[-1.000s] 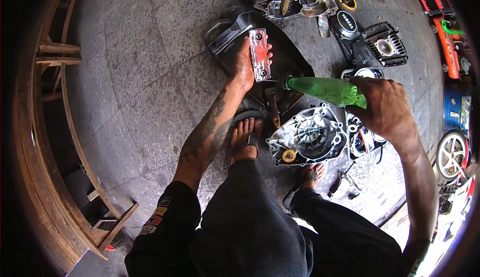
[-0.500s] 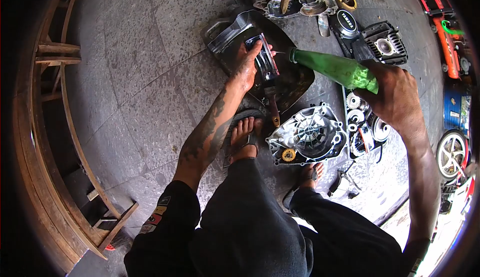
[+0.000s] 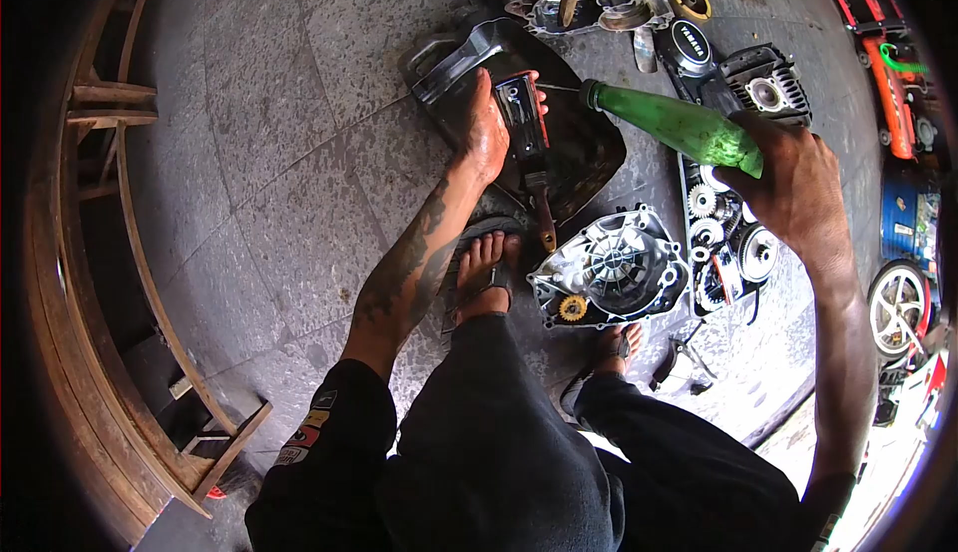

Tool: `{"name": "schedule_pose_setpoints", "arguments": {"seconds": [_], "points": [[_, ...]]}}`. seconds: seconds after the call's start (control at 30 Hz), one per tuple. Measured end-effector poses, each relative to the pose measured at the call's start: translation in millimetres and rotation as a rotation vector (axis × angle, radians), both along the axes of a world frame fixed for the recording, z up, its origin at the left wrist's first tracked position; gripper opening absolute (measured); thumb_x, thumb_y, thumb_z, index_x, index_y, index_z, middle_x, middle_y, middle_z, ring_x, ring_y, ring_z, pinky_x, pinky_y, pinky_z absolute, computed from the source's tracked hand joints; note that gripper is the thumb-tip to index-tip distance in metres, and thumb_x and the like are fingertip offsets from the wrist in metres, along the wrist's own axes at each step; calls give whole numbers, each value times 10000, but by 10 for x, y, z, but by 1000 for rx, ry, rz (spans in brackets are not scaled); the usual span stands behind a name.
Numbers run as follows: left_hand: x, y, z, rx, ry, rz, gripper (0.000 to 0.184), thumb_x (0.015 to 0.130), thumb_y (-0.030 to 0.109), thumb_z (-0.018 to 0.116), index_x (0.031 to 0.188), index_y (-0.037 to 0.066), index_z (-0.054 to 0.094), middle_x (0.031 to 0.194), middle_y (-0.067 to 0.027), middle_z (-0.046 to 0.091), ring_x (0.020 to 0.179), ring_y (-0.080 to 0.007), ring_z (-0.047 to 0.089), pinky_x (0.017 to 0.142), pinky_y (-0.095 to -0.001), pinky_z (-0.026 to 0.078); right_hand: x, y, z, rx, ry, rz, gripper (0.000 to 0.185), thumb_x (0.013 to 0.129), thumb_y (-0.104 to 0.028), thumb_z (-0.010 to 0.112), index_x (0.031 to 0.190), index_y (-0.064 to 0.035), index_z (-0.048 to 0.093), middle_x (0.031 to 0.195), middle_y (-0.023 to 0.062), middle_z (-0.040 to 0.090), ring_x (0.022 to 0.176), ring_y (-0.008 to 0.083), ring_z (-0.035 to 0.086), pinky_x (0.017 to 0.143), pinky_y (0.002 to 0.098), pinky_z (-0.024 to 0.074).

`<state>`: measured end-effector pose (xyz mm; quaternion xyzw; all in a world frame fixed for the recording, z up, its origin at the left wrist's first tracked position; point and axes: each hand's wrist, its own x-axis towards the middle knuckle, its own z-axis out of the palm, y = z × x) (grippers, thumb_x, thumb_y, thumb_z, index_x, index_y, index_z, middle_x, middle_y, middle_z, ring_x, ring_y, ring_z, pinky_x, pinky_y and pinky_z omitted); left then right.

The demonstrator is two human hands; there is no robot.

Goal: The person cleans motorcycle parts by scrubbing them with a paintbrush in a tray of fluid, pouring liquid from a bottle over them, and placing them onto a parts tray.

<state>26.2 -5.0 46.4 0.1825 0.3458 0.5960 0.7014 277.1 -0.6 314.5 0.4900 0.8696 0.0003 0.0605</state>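
Observation:
My left hand (image 3: 487, 143) supports a dark rectangular metal part with a reddish edge (image 3: 520, 113), its thumb raised alongside and fingertips showing past the far edge. Below it lies a black pan (image 3: 591, 158). My right hand (image 3: 793, 188) grips the base of a green glass bottle (image 3: 674, 125), tilted with its mouth towards the part. A thin stream of clear liquid runs from the mouth to the part. A brush (image 3: 545, 218) rests against the pan's near edge, its bristles partly hidden.
A metal engine cover (image 3: 624, 263) with a yellowish gear lies near my feet. Several gears (image 3: 707, 228) sit in a tray at right. Further off are an engine case (image 3: 559, 13), a YAMAHA cover (image 3: 691, 43) and a finned cylinder head (image 3: 768, 93). Wooden furniture (image 3: 110, 98) stands at left.
My left hand has turned the metal part, showing another face, and its thumb has come off the front. The bottle has shifted slightly; the liquid stream now shows longer.

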Motion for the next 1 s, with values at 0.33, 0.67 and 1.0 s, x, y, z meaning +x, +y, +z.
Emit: {"name": "schedule_pose_setpoints", "arguments": {"seconds": [0.33,0.67,1.0], "points": [[-61,59,15,49,-82,37,745,972,633,238,1253,16,549,1044,-122,652,977,-258,633,914,-401,497,9,-67,-79,-91,-1,11,337,771,-240,739,1071,-105,669,891,144,703,806,324,691,749,422,538],[-89,64,30,27,-165,62,782,940,685,264,1248,26,550,1066,-129,645,1022,-278,623,913,-439,496,24,-86,-131,-109,-6,14,354,774,-253,749,1085,-104,672,918,154,703,827,304,696,770,408,542],[56,48,60,34,-76,52,765,956,662,251,1239,17,550,1082,-113,643,1015,-247,618,949,-398,472,-38,17,-7,-9,36,26,384,751,-229,760,1099,-92,673,954,128,708,849,310,692,787,416,541]]}}
